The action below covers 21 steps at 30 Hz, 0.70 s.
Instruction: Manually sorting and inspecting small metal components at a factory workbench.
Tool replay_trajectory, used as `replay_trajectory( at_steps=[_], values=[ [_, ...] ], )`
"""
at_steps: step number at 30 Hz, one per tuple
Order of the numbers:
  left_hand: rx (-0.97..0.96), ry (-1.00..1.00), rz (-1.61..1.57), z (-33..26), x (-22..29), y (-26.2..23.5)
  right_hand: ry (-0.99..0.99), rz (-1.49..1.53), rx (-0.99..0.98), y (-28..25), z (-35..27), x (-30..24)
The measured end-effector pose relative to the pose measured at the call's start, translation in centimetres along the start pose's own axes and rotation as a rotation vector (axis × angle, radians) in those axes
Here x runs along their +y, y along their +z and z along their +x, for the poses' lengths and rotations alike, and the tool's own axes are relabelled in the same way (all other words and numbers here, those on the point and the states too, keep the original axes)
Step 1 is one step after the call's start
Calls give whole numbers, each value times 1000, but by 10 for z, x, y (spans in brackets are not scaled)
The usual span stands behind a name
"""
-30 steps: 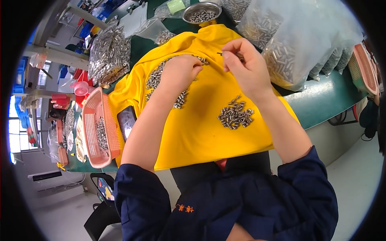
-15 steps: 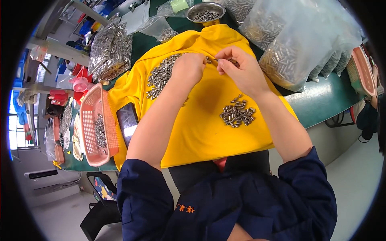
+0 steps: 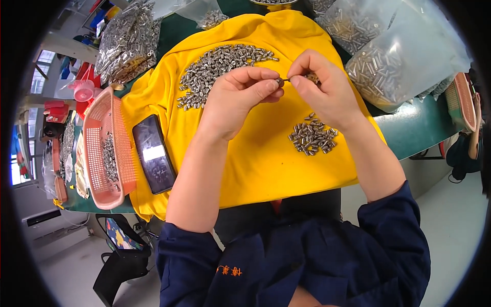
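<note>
Our left hand (image 3: pixel 239 97) and right hand (image 3: pixel 327 92) pinch one small metal piece (image 3: pixel 280 81) between closed fingers (above the yellow cloth (image 3: pixel 255 163)), piles of metal pieces (image 3: pixel 313 137) nearby.

Free room: bare yellow cloth (image 3: pixel 266 163) at 6 o'clock of both hands, betw. forearms, down to the near edge. Left hand (image 3: pixel 238 100) and right hand (image 3: pixel 327 89) meet over the cloth's middle. Obstacles: big pile of metal pins (image 3: pixel 217 69) at 11 o'clock, small pile (image 3: pixel 312 137) at 5 o'clock near right wrist, phone (image 3: pixel 153 153) and pink basket (image 3: pixel 105 148) at 9 o'clock, bags of parts (image 3: pixel 388 61) at 2 o'clock.
</note>
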<state>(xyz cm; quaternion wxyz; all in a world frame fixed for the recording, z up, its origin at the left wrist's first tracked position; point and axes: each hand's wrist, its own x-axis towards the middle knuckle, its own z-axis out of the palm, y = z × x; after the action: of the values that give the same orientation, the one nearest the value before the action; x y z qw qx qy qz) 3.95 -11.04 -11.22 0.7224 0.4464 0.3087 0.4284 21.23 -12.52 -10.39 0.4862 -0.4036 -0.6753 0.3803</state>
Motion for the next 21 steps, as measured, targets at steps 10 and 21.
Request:
replay_trajectory(
  at_steps=[10,21],
  values=[
    [30,17,22,0,-4,5,-73,-218,-23,0,-4,-10],
    [32,33,51,-1,-2,5,-106,-292,-17,0,-4,-10]
  ],
)
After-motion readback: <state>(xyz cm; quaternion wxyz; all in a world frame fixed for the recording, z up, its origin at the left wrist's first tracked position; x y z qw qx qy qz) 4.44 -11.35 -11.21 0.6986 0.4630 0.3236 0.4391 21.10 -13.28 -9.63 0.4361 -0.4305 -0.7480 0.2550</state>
